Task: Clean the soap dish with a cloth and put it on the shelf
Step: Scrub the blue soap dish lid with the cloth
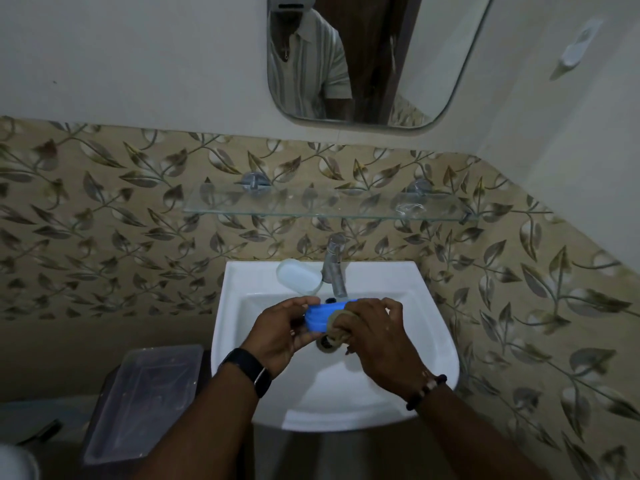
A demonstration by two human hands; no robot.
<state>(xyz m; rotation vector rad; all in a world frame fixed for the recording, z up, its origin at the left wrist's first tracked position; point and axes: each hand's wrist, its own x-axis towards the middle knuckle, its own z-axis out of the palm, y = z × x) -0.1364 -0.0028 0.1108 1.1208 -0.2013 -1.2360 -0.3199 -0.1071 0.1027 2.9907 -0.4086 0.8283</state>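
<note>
Over the white sink (263,386) my left hand (277,334) grips a blue soap dish (322,317) by its left end. My right hand (377,337) holds a bunched beige cloth (337,332) pressed against the dish's right side; my fingers hide most of the cloth. A glass shelf (329,206) is fixed to the leaf-patterned tiles above the tap. A white bar of soap on a clear lid (298,277) rests on the sink's back rim, left of the tap.
A chrome tap (336,265) stands at the back of the sink, just beyond my hands. A mirror (363,57) hangs above the shelf. A clear plastic box (149,400) sits on a dark stand left of the sink.
</note>
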